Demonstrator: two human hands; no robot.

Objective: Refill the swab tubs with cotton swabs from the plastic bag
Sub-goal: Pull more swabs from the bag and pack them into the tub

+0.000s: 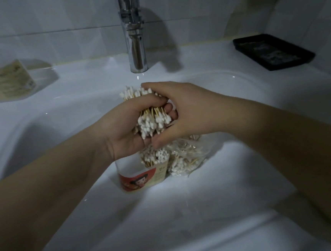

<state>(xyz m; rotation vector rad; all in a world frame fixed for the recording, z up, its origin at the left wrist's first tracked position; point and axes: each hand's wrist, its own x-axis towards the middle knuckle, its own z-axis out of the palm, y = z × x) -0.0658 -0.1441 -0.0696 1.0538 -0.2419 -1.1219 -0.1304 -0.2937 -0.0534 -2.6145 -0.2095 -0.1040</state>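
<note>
The left hand (121, 133) and right hand (191, 111) curl round a bundle of white-tipped cotton swabs (152, 122) just above the open clear plastic tub (137, 178) in the white sink (61, 134). The clear plastic bag (185, 157) touches the tub's right edge.

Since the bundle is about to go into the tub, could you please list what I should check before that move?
1. Grip on the bundle of swabs by left hand and right hand: ok.
2. The tub stands upright below the hands, lid off: ok.
3. Free room in the tub beside the swabs already inside: ok.
4. The tap is off: ok.
5. The sink is dry around the tub: cannot tell.
6. The bag lies clear of the tub's mouth: ok.
</note>
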